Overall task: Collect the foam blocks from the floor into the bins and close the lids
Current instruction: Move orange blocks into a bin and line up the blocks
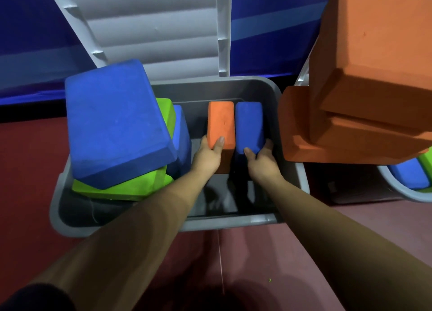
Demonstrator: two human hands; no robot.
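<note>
left hand (207, 155) grips orange block (221, 123) | right hand (260, 157) grips blue block (249, 124) | mid-frame, upright side by side, likely packing tight in grey bin (233, 222) | lid (152, 30) open

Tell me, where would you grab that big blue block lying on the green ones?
I'd come from above and clasp the big blue block across its two long side faces. It lies tilted on the green blocks at the left end of the bin, broad face up and uncovered.

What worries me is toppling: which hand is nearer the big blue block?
Left. The left hand sits just right of the big blue block; the right hand is farther right.
</note>
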